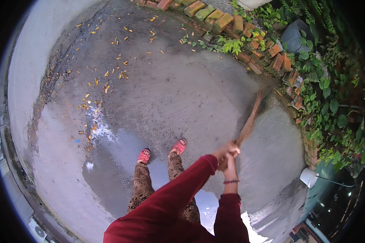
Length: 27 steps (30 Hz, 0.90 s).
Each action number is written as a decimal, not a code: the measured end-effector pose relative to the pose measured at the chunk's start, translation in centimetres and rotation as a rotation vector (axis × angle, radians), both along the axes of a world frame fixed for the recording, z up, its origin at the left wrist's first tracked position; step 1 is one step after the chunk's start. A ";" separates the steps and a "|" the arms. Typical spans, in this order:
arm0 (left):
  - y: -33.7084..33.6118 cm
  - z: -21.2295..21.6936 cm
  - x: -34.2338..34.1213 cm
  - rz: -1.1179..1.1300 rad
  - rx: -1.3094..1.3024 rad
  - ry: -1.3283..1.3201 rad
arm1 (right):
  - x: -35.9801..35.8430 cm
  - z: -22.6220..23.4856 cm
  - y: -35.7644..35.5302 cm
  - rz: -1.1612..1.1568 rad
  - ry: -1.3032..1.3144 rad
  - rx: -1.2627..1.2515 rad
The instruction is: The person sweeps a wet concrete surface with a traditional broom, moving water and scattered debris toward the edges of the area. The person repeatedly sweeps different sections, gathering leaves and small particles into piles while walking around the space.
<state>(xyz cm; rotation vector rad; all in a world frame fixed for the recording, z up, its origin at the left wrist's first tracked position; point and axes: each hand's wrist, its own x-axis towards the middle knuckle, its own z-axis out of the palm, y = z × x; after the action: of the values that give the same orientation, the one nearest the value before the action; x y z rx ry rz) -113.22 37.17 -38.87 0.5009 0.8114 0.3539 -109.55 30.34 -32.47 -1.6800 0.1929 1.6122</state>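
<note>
Both hands are closed, close together, around a long brown straw broom [247, 126]. My left hand [226, 150] grips a little farther up toward the bristles, its arm reaching across from the lower left. Just below it, my right hand [230, 163], with a beaded bracelet at the wrist, wraps the same broom. The grip end is mostly hidden by the hands. From there the broom slants away to the upper right, its thin tip low over the wet concrete [182, 93], beside the brick border; whether it touches cannot be made out.
Stacked bricks [221, 22] edge leafy plants [326, 97] along the right, with a grey pot [297, 37] among them. A white bucket [309, 177] stands at the right. Yellow leaves [96, 82] and a foamy puddle [99, 127] lie left. My feet wear pink sandals [143, 156].
</note>
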 end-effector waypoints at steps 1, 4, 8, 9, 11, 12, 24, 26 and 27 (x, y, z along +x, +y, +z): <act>1.1 0.0 -1.0 0.004 0.009 0.049 | -0.8 -0.9 1.4 -0.012 -0.011 -0.045; 0.9 -3.3 -7.1 0.119 0.027 0.091 | -4.1 -4.6 1.5 0.496 -0.051 -0.046; -4.8 -4.6 -15.5 0.559 -0.340 0.165 | -11.3 -9.5 -4.7 0.798 -0.454 0.336; -5.3 -4.0 -16.0 0.682 -0.332 0.278 | -11.7 -8.8 -4.1 0.839 -0.221 0.268; -4.9 -0.9 -17.4 0.924 -0.282 0.500 | -11.0 -3.8 -0.5 0.935 0.226 0.088; -4.8 0.4 -17.8 0.954 -0.224 0.649 | -9.9 -0.5 1.6 0.984 0.443 0.006; -3.1 13.2 -12.4 -0.374 -0.300 0.089 | 2.9 15.0 -9.8 0.249 -0.204 -0.042; 0.5 10.9 -15.3 -0.287 -0.193 0.161 | 6.3 12.4 -7.0 0.117 -0.265 -0.073; 2.1 9.8 -17.5 -0.247 -0.148 0.198 | 8.1 10.9 -5.2 0.094 -0.272 -0.108</act>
<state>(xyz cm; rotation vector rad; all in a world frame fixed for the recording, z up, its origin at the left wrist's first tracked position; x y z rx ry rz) -130.68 39.23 -29.06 0.4957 0.9477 0.0157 -101.41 25.13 -21.56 -1.9970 0.0650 1.4426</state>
